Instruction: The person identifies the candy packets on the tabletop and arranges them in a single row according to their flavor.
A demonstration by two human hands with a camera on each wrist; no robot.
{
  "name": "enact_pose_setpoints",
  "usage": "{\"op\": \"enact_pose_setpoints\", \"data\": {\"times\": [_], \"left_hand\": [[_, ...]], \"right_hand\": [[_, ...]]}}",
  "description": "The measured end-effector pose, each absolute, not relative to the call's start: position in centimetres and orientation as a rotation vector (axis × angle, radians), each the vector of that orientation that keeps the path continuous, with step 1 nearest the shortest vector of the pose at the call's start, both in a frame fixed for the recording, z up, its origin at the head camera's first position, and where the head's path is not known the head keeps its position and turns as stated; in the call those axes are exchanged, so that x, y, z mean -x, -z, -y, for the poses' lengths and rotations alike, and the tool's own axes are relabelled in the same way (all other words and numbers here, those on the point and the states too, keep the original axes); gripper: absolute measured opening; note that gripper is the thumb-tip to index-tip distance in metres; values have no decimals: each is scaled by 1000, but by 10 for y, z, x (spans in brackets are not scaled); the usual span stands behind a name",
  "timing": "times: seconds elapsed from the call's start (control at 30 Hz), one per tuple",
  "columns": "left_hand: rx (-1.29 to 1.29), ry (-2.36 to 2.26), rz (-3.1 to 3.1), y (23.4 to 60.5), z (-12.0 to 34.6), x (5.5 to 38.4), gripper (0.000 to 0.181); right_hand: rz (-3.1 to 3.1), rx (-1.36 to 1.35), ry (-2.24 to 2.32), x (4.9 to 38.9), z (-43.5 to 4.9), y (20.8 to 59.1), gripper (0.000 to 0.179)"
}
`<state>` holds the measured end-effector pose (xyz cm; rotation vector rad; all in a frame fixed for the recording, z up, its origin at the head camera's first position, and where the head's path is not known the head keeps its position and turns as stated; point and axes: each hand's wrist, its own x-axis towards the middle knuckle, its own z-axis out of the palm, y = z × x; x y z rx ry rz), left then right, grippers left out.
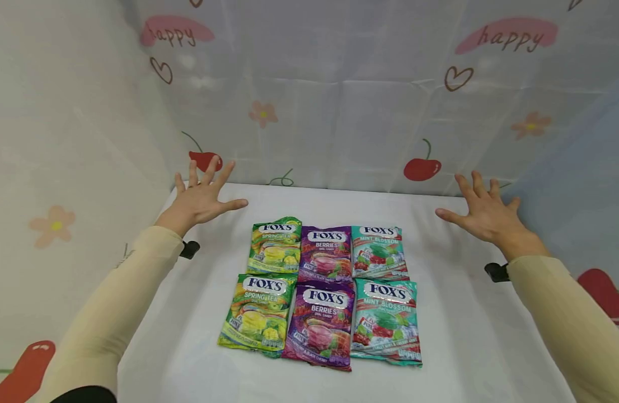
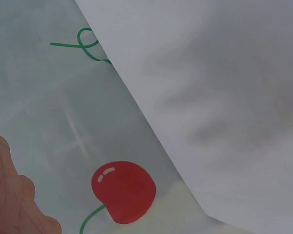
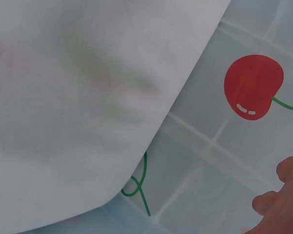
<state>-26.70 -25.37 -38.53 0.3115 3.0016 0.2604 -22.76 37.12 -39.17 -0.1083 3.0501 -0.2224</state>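
Six candy bags would be counted as several: they lie face up in two rows on a white table [image 1: 188, 336]. On the left are a back green-yellow Spring Tea candy bag [image 1: 274, 246] and a front one [image 1: 259, 313]. Purple Berries candy bags [image 1: 324, 254] [image 1: 320, 327] fill the middle column. Teal Mint Blossom candy bags [image 1: 379, 252] [image 1: 386, 322] form the right column. My left hand [image 1: 201, 198], fingers spread, is held up beyond the bags at the far left. Spread likewise, my right hand [image 1: 488, 215] is at the far right. Both hold nothing.
A pale curtain [image 1: 334, 129] with printed cherries, flowers and hearts hangs behind the table's far edge. More of the printed sheet [image 1: 47, 157] rises at the left, and a bluish side [image 1: 586, 184] at the right. Each wrist wears a small black camera [image 1: 190, 249].
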Motion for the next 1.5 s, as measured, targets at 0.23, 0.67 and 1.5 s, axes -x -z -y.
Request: {"op": "enact_pose_setpoints", "data": {"times": [0.23, 0.67, 1.5], "left_hand": [[-322, -227, -3024, 384, 253, 267, 105], [-390, -378, -3010, 388, 240, 269, 106], [-366, -955, -2832, 415, 224, 242, 99]], "right_hand": [[-3062, 132, 253, 231, -366, 392, 109], [-3034, 157, 434, 220, -354, 388, 104], [-2963, 268, 1059, 186, -274, 411, 85]]}}
